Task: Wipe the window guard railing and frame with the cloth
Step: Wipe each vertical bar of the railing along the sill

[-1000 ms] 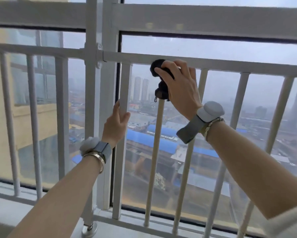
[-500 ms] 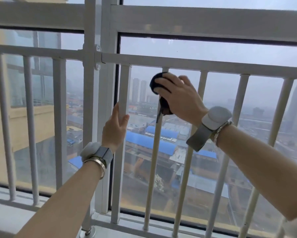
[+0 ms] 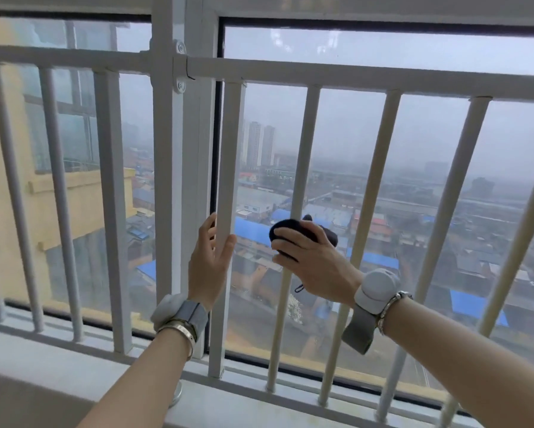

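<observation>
A white window guard railing (image 3: 352, 75) with vertical bars spans the window, fixed to the white window frame (image 3: 197, 149). My right hand (image 3: 315, 261) grips a dark cloth (image 3: 293, 230) wrapped around a round bar (image 3: 302, 156), about halfway down it. My left hand (image 3: 210, 257) holds the flat square bar (image 3: 228, 165) beside the frame post, thumb on its right side and fingers behind it. Both wrists carry grey bands and bracelets.
A white sill (image 3: 259, 406) runs under the railing, with a round metal foot (image 3: 176, 393) at the post's base. More bars (image 3: 457, 196) stand to the right and left (image 3: 58, 180). Behind the glass lie a yellow building and a hazy city.
My right hand has slid the cloth down the round bar from just under the top rail to mid-height. My left hand stays on the square bar. The view has tilted downward.
</observation>
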